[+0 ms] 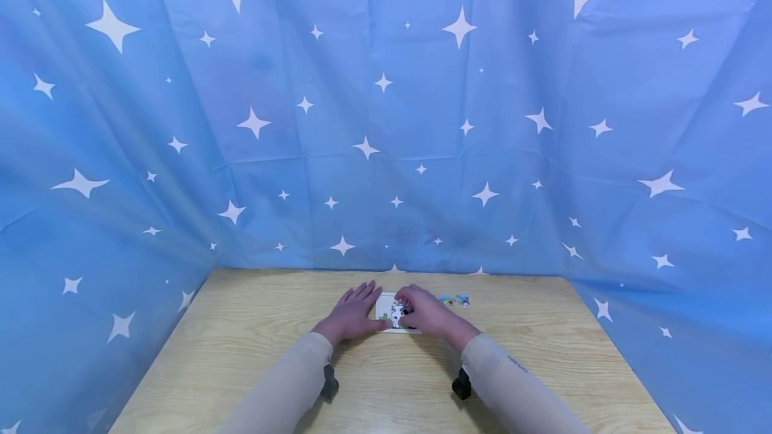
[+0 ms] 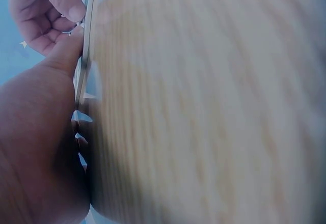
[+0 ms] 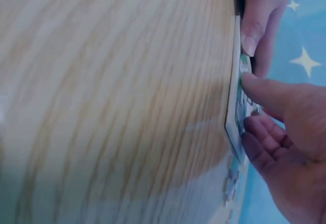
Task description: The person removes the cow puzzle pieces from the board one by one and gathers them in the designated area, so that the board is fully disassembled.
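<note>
A thin, flat white puzzle board (image 1: 384,303) with a black-and-white cow picture (image 1: 396,314) lies on the wooden table between both hands. My left hand (image 1: 354,314) rests along the board's left side with its fingers stretched out, its thumb on the front left corner. On the right part of the board, the curled fingers and thumb of my right hand (image 1: 429,315) close around a puzzle piece at the picture, mostly hidden by the hand. In the right wrist view, the right thumb (image 3: 270,92) and fingertips touch the board's top face.
Several small colourful puzzle pieces (image 1: 463,300) lie on the table just right of the board, behind the right hand. A blue curtain (image 1: 422,99) with white stars hangs behind and beside the light wooden table (image 1: 253,327).
</note>
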The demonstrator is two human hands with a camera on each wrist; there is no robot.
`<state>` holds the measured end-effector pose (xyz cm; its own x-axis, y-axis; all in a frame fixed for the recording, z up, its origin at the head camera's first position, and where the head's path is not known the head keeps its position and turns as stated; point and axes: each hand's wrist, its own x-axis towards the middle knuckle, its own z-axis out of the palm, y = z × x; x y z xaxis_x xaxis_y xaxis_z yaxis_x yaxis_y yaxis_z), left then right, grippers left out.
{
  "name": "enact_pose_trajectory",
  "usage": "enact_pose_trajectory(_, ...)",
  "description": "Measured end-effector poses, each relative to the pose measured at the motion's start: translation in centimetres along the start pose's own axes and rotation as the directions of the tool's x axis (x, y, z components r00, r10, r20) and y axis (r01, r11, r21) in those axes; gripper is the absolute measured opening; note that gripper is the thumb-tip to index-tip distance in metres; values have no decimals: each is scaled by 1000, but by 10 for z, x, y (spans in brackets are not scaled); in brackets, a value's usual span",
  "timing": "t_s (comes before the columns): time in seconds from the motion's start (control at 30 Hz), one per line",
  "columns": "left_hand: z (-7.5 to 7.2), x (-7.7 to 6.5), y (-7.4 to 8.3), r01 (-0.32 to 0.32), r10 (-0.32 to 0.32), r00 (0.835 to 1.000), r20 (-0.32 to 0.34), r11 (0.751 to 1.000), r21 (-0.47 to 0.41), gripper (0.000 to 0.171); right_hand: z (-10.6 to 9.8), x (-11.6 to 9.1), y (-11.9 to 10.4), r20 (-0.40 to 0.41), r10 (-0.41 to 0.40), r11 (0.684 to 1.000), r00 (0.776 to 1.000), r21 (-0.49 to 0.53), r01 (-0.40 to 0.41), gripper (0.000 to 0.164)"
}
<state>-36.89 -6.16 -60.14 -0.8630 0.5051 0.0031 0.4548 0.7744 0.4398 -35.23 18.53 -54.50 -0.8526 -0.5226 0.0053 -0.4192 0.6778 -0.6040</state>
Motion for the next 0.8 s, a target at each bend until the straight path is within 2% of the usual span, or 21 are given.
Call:
enact_pose_trajectory(0.13, 0, 0, -1, 5, -5, 1000, 2, 1000, -9, 101, -1, 2, 1, -6, -12, 998, 1000, -65, 12, 40)
enact_pose_trajectory(0.27, 1, 2, -3, 0, 0, 1000, 0, 1000, -9, 101, -1, 2, 0, -3, -60, 982, 998, -182, 59, 40)
enact_pose_trajectory(0.4, 4, 4, -5, -2, 2, 1000, -3, 1000, 6, 100, 1, 0, -1, -13, -154, 927, 988, -349, 139, 39)
enact_pose_trajectory(0.5, 5, 4, -6, -1, 1, 1000, -7, 1000, 11, 100, 2, -2, 0, -37, -197, 892, 980, -422, 164, 38)
enact_pose_trajectory(0.57, 5, 3, -5, -2, 2, 1000, -10, 1000, 8, 100, 2, -3, 1, -56, -201, 893, 978, -422, 160, 39)
enact_pose_trajectory(0.8, 2, 1, -1, -3, 3, 1000, -18, 1000, 2, 100, -2, -9, 2, -87, -188, 931, 978, -333, 150, 41)
